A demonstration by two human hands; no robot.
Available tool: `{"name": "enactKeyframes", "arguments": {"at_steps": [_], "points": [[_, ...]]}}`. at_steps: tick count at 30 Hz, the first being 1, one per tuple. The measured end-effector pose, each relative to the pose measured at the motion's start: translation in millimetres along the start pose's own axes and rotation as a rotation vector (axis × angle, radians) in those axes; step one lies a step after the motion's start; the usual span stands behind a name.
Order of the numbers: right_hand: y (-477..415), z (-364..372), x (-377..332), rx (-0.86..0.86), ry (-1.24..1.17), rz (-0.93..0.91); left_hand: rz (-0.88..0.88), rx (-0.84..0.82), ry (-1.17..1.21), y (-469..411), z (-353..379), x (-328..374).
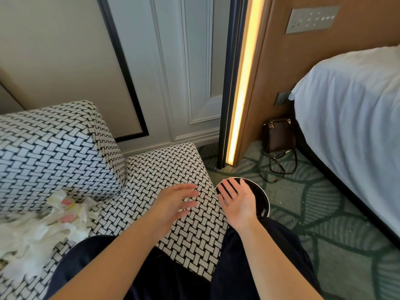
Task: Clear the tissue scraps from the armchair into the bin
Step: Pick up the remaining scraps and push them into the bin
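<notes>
A heap of white tissue scraps (41,226) with pink and yellow marks lies on the seat of the black-and-white woven armchair (164,169), at the left. A round black bin with a white rim (263,195) stands on the carpet just right of the armchair's corner. My left hand (175,204) hovers over the armchair's corner, fingers spread and straight, holding nothing. My right hand (237,200) is over the bin's mouth, palm turned up and inward, fingers straight and empty. What is inside the bin is mostly hidden by that hand.
A bed with white bedding (350,118) fills the right side. A brown handbag (279,137) with loose straps sits on the green patterned carpet by a lit wooden panel (242,87). My dark-trousered legs (249,263) are at the bottom between armchair and bin.
</notes>
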State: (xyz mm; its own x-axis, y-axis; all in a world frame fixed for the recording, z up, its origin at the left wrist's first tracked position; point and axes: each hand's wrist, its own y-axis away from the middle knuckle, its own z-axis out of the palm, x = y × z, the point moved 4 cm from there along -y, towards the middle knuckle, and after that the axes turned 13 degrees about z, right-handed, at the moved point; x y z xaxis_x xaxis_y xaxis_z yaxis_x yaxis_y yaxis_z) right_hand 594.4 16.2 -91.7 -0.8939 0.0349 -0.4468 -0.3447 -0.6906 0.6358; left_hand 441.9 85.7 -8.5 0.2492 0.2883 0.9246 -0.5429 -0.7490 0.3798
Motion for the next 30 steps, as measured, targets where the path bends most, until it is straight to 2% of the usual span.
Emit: {"name": "enactKeyframes", "arguments": {"at_steps": [8, 12, 15, 18, 23, 27, 30], "points": [[44.8, 41.1, 16.5, 0.020, 0.629, -0.165, 0.192, 0.098, 0.054, 35.0, -85.2, 31.2], [68.1, 93.2, 42.5, -0.088, 0.890, -0.227, 0.254, 0.218, 0.109, 59.0, -139.3, 33.0], [82.9, 143.5, 78.0, -0.249, 1.049, -0.238, 0.273, 0.325, 0.173, 82.3, -186.2, 19.6], [95.4, 178.1, 103.8, -0.379, 1.098, -0.234, 0.275, 0.409, 0.208, 96.9, -213.2, 3.0], [93.7, 228.3, 175.0, -0.443, 1.213, -0.219, 0.233, 0.639, 0.262, 131.5, -270.6, -45.5], [81.9, 243.2, 220.8, -0.394, 1.422, -0.354, 0.160, 0.719, 0.358, 147.8, -285.3, -77.2], [72.8, 247.0, 251.1, -0.438, 1.669, -0.487, 0.113, 0.767, 0.387, 158.5, -295.1, -97.4]]}}
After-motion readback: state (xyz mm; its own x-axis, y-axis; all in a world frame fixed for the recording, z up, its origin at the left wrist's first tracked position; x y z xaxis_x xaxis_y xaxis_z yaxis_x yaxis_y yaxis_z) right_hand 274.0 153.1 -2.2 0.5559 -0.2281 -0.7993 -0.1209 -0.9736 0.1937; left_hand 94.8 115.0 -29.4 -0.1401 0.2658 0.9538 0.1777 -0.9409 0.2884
